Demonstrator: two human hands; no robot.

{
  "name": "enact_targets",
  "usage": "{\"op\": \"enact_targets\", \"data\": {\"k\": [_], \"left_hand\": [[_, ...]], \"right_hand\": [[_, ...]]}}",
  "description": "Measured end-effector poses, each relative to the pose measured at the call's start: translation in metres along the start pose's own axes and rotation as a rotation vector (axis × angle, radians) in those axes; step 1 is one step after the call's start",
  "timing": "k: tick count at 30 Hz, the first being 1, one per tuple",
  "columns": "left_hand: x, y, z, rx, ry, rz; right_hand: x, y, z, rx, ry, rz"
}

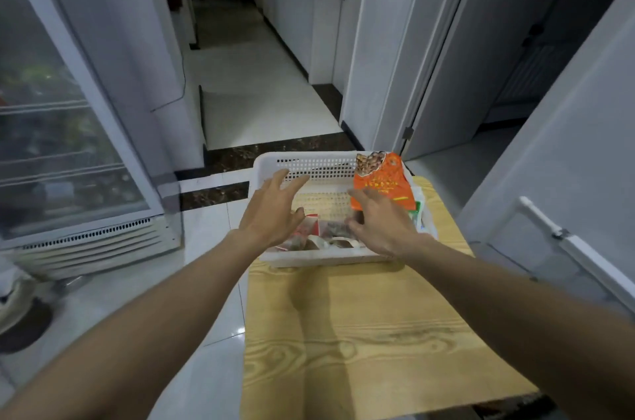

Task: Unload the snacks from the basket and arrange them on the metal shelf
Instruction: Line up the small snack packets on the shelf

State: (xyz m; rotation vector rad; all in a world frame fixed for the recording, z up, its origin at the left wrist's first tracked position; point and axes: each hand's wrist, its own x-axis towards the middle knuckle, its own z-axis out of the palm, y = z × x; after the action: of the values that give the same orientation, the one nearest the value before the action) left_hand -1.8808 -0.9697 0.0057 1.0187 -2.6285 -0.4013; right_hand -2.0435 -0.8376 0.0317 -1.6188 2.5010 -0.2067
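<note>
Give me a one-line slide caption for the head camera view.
Left hand and right hand reach into a white basket of snacks on a wooden table, beside a standing orange packet.

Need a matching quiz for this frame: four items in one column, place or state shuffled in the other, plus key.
Column 1
1. orange snack bag
2. white basket
3. left hand
4. glass-door cooler

Column 2
A. on the floor, left of the wooden table
B. open and spread over the basket
C. on the table's far end
D. upright at the basket's right side, top above the rim

Pairs: 1-D, 2-C, 3-B, 4-A
</note>
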Motion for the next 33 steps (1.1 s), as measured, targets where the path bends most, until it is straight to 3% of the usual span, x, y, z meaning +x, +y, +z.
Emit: {"op": "enact_targets", "data": {"k": [12,21,27,30,33], "left_hand": [[0.060,-0.051,0.097,-0.181,-0.270,-0.248],[0.078,-0.081,0.173,-0.305,-0.466,-0.490],[0.087,-0.097,0.202,-0.327,-0.467,-0.543],[0.091,-0.092,0.192,-0.519,-0.426,-0.555],[0.092,-0.077,0.175,-0.810,-0.272,-0.636]], "right_hand": [[0.108,0.026,0.066,0.170,-0.358,-0.032],[0.144,0.052,0.134,0.203,-0.550,0.062],[0.157,0.061,0.157,0.152,-0.626,0.089],[0.160,0.060,0.159,0.106,-0.601,0.055],[0.161,0.053,0.151,0.124,-0.570,0.035]]}}
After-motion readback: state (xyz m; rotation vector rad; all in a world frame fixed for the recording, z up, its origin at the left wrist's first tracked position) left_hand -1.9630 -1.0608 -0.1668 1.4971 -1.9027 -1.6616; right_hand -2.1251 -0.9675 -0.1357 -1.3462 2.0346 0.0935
